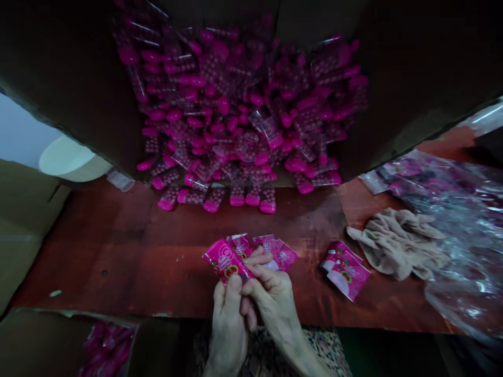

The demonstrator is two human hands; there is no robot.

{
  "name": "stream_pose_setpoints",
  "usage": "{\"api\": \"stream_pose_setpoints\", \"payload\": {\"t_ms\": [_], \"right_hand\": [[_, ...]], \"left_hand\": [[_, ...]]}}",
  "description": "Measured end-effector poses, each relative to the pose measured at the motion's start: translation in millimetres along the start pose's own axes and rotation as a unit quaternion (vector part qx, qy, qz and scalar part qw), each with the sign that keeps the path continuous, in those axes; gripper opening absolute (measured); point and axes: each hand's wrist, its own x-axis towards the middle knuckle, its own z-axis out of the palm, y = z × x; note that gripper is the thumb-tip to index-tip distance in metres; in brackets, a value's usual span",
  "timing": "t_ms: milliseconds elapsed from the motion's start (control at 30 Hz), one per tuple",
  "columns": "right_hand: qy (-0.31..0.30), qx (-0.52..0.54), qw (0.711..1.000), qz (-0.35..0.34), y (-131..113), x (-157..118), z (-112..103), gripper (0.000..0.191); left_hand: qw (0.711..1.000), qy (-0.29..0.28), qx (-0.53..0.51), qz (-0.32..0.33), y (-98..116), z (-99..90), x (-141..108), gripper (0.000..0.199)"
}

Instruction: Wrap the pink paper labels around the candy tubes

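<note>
Left hand (229,330), right hand (273,298) hold sachet (225,261) slanting up-left.

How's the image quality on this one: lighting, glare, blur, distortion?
Head view: dim overall, with the cardboard flaps nearly black; glare streaks cross the plastic sheeting, and a sheen lies on the red tabletop; wide-angle bending shows toward the edges; the pink blister strips look slightly soft, while the left hand, right hand and pink sachets read fairly clearly.
</note>
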Motion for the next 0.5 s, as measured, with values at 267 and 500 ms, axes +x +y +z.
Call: {"api": "stream_pose_setpoints", "payload": {"t_ms": [267,500], "right_hand": [[-0.010,-0.054,0.998,-0.006,0.4,-1.7,7.4,0.015],[0.384,-0.522,0.706,-0.285,-48.8,-6.0,-120.6,0.037]], "left_hand": [[0.999,-0.041,-0.006,0.016,11.2,-4.6,8.0,0.035],[0.964,0.140,0.036,0.222,59.4,-83.8,15.4,0.021]]}}
